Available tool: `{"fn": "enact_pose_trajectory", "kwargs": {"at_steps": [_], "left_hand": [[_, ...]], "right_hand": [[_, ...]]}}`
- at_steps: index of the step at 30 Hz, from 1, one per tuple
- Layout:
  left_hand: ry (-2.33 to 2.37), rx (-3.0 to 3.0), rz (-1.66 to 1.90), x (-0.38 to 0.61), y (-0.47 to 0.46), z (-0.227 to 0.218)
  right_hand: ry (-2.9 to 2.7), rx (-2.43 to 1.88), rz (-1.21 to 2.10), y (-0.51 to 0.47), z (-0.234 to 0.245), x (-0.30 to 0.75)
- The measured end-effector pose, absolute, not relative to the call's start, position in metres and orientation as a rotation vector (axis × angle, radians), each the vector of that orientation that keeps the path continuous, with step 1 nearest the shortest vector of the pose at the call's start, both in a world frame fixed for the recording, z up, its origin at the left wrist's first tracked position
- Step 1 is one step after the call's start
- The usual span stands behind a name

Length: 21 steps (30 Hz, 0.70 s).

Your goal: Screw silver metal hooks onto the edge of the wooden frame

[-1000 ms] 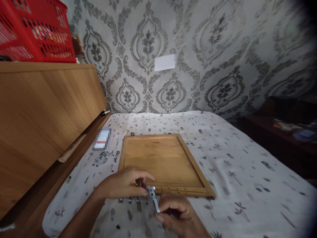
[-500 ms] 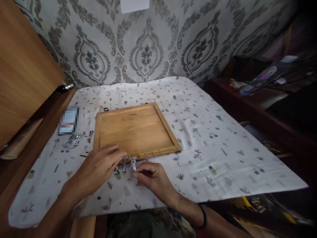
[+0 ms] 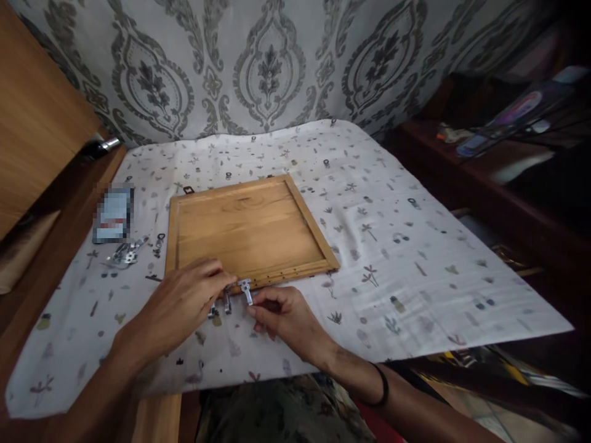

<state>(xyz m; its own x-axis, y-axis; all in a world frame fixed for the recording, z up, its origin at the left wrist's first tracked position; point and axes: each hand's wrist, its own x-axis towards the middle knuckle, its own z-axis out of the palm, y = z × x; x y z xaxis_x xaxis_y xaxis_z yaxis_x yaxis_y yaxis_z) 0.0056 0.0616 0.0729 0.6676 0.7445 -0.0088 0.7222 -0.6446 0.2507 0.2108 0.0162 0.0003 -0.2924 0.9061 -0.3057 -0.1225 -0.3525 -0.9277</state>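
Observation:
A shallow wooden frame panel (image 3: 244,227) lies flat on a patterned white cloth (image 3: 392,271). Along its near edge sit small metal brackets (image 3: 226,301). My right hand (image 3: 286,317) pinches one metal bracket (image 3: 246,289) against that near edge. My left hand (image 3: 184,301) rests beside it on the frame's near left corner, its fingers curled over the other brackets; what they grip is hidden.
A heap of loose metal fittings (image 3: 125,253) and a small blurred card (image 3: 112,214) lie left of the frame. A wooden cabinet (image 3: 32,117) rises at the left. A dark side table (image 3: 498,178) with clutter stands to the right. Patterned wallpaper (image 3: 272,61) is behind.
The camera has tilted down and to the right, so the red crate left the view. My right hand brought the bracket from the air down to the frame's near edge.

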Motion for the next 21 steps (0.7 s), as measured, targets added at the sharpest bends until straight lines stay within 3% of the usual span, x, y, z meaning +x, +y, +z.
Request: {"fn": "enact_pose_trajectory", "kwargs": {"at_steps": [8,21], "left_hand": [[1.227,2.559,-0.095,0.013,0.062,0.078],[1.197,2.629,-0.056,0.010,0.062,0.067]], "right_hand": [[-1.208,-1.254,1.653,0.014,0.005,0.206],[-1.283,-1.273,1.600,0.017,0.005,0.203]]}}
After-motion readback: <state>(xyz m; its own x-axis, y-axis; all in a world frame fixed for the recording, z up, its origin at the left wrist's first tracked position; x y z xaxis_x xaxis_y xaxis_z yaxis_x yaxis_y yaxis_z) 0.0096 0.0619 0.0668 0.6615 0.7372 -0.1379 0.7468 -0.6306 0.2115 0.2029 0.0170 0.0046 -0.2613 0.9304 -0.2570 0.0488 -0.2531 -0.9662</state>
